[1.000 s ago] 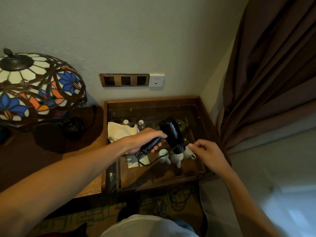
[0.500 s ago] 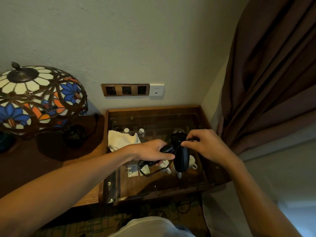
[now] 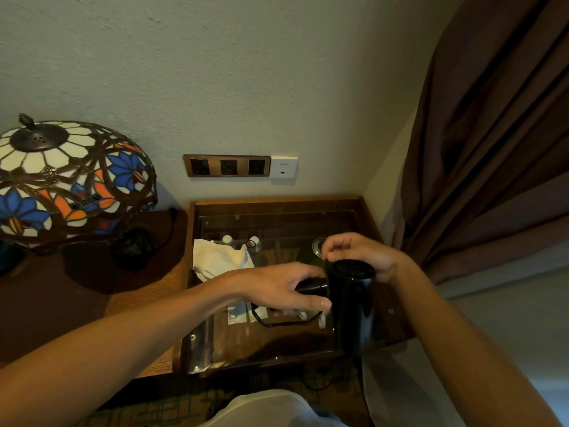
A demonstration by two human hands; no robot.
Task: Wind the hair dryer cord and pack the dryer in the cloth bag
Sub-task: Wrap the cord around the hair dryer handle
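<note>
The black hair dryer (image 3: 352,306) hangs over the glass-topped wooden tray table (image 3: 277,204), barrel pointing down toward me. My left hand (image 3: 283,288) is closed around its handle. My right hand (image 3: 360,254) pinches the black cord just behind the top of the barrel. A loop of the cord (image 3: 277,322) droops below my left hand. The white cloth bag (image 3: 220,260) lies crumpled on the glass at the left, apart from both hands.
A stained-glass lamp (image 3: 67,180) stands on the wooden side table at the left. Wall sockets (image 3: 228,166) sit above the tray table. A brown curtain (image 3: 492,149) hangs at the right. More cable lies on the floor (image 3: 320,380). Small white items show under the glass.
My right hand rose from beside the cord to the back of the barrel and took the cord. The dryer swung so its barrel points down. The camera tilted upward.
</note>
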